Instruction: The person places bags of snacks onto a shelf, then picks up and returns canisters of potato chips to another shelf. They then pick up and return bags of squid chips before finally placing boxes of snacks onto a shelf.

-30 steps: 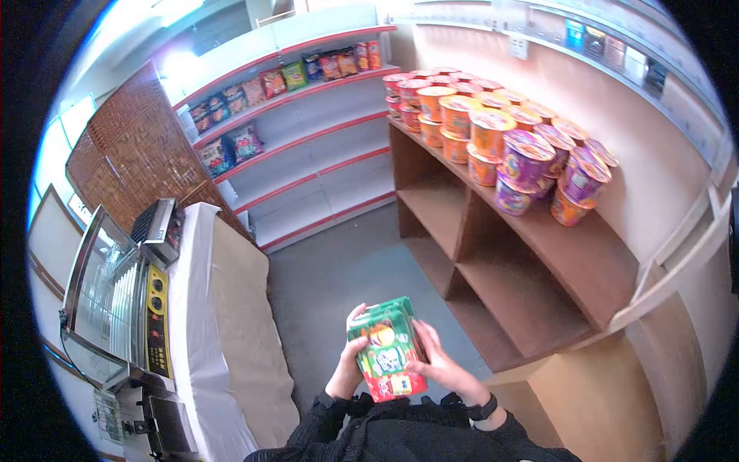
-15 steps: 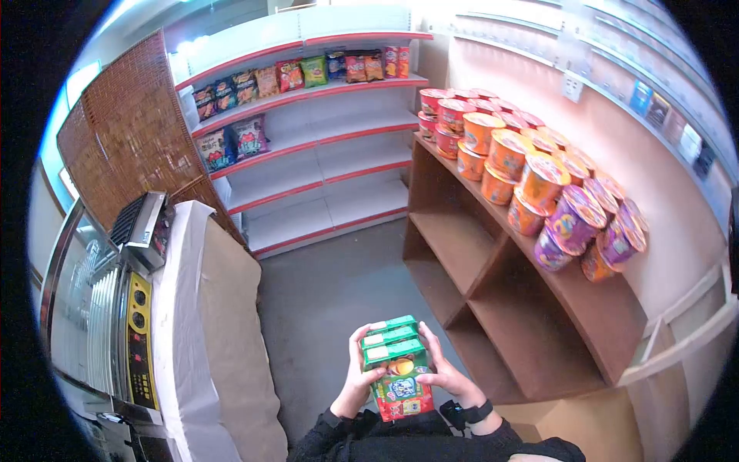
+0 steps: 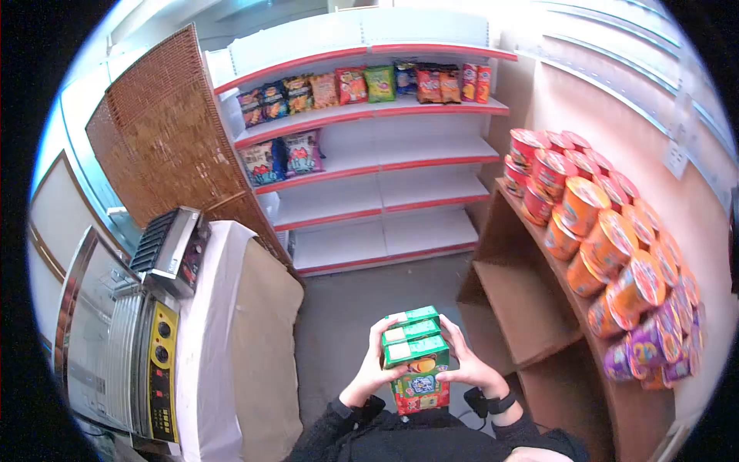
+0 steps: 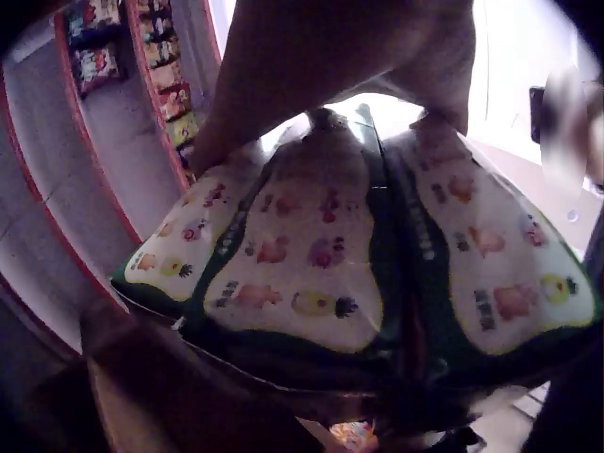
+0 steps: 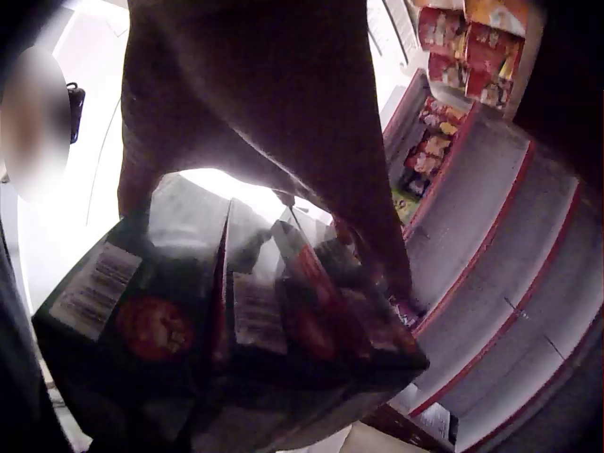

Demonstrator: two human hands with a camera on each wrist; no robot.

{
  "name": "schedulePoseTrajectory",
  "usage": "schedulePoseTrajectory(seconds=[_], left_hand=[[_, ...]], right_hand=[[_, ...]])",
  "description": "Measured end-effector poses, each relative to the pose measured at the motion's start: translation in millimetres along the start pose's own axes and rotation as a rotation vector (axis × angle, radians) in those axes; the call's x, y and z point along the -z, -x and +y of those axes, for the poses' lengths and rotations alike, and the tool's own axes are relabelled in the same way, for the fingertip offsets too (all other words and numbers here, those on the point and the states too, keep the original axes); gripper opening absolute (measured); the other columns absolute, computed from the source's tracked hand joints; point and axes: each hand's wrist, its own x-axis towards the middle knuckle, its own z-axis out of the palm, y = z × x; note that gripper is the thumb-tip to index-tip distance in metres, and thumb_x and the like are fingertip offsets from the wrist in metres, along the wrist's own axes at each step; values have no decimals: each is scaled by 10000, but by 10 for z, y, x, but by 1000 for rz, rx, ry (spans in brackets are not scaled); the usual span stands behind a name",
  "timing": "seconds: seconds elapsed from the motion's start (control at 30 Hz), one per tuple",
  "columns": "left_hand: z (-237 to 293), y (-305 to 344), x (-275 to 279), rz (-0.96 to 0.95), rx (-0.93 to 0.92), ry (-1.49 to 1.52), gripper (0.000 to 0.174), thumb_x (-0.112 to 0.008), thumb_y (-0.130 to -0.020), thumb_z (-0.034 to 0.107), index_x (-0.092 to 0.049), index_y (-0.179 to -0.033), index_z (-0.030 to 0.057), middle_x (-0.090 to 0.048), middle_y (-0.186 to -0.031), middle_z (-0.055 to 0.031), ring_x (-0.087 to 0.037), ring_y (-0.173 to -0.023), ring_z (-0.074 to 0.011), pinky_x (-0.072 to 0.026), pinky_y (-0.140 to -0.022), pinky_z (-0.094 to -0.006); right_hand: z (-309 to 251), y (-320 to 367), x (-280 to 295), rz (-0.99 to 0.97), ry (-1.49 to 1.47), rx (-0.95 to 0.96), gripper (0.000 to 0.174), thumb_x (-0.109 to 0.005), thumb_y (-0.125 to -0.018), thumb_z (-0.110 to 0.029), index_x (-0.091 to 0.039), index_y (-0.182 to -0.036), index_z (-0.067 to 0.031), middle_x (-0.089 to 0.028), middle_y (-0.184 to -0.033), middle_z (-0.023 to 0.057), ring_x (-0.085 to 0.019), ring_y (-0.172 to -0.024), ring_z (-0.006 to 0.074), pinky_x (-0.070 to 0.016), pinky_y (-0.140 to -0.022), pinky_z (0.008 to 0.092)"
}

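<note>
Holding 3 boxes (image 3: 416, 358) pressed together before your chest, above floor. Left hand (image 3: 373, 368) fingers curl round one side, right hand (image 3: 469, 368) fingers round other. None set down yet: boxes well apart from shelf (image 3: 516, 304) bearing cups (image 3: 608, 239).

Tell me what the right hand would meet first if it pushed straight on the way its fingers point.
The stack of green boxes: the right hand grips its side, fingers against it, nothing between. Beyond the stack, probably the left hand holding the other side.
</note>
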Motion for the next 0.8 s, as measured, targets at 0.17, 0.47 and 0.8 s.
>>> schedulePoseTrajectory(seconds=[0.17, 0.47, 0.8], left_hand=[[51, -213, 477, 253, -178, -167, 864, -751, -593, 251, -290, -1306, 88, -291, -1303, -132, -295, -1264, -286, -280, -1034, -418], [457, -806, 1717, 295, -426, -783, 988, -789, -531, 482, -309, -1305, 98, -237, -1324, -209, -279, -1253, -359, -276, -1015, -480], [1681, -2044, 3040, 321, -874, -924, 920, -796, -431, 246, -407, -1255, 121, -233, -1316, -230, -273, -1238, -410, -272, -1002, -482]], right_hand=[[-108, -1012, 85, -242, 61, 68, 1163, -802, -605, -321, -7, -1426, -107, -86, -1451, 154, -134, -1349, 333, -166, -1091, 438], [-591, -2877, 26, -531, 795, 563, 997, -765, -587, -421, -264, -1370, -61, -212, -1383, 272, -235, -1281, 454, -232, -1024, 559], [-1846, -4655, -297, -499, 1202, 700, 1016, -772, -542, -296, -248, -1399, -143, -174, -1431, 202, -239, -1298, 414, -218, -1012, 611]])
